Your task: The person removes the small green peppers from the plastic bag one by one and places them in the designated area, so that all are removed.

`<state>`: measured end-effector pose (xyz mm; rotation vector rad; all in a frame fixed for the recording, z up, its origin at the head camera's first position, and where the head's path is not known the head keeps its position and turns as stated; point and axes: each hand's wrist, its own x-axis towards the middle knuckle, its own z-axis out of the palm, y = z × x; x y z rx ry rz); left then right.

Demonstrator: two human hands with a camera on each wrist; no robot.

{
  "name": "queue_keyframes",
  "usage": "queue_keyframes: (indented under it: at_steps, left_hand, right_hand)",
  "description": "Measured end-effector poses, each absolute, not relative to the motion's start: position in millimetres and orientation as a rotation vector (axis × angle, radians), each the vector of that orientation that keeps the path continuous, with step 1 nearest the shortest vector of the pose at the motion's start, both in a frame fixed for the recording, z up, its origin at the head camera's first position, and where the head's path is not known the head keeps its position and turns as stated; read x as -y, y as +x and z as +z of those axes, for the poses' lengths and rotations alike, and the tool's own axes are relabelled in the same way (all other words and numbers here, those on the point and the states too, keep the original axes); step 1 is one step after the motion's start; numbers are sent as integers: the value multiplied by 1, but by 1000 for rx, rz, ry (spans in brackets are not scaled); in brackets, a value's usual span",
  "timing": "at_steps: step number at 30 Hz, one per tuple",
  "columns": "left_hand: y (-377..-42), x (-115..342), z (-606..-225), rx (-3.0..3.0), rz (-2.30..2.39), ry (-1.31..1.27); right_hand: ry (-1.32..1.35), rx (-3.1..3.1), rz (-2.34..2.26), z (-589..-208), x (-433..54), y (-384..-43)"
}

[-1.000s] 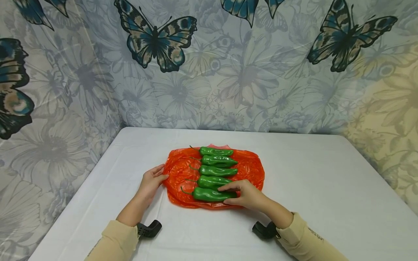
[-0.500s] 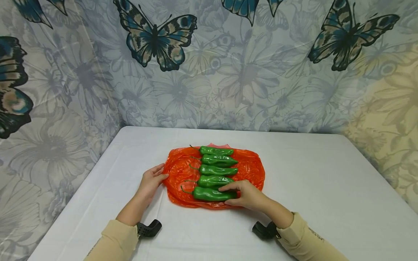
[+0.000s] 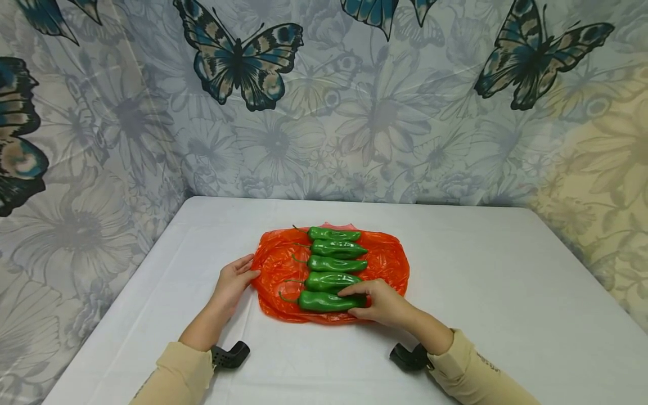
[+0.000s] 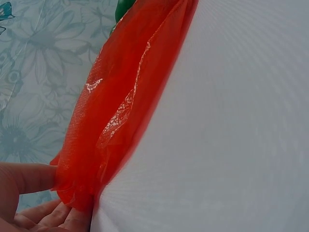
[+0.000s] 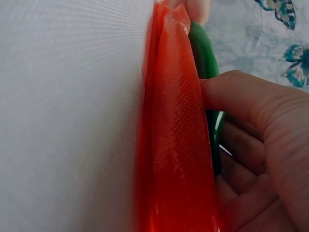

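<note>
A crinkled red plastic bag lies flat on the white table, with several green peppers in a column on top, stems to the left. My left hand pinches the bag's left edge; in the left wrist view its thumb is above the red film and the other fingers are under it. At the near end of the column, my right hand holds the nearest pepper by its tip end, thumb on the near side and fingers on the far side. The right wrist view shows the pepper partly behind the bag.
A white cloth covers the table, whose far edge meets a floral, butterfly-printed backdrop. Black wrist devices sit at the left cuff and the right cuff.
</note>
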<state>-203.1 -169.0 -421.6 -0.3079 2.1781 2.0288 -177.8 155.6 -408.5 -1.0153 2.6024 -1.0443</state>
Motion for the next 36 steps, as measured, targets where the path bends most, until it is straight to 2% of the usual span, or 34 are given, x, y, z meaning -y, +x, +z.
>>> queue_keyframes:
  at_steps: [20,36]
  left_hand:
    - [-203,170,-422,-2164,2039,-296]
    - [-203,170,-423,-2164,2043,-300]
  right_hand:
    - [-1105,-2651,-1074,-403,-155,-176]
    - [-1121,-2694,-1303,-394,-159,-178]
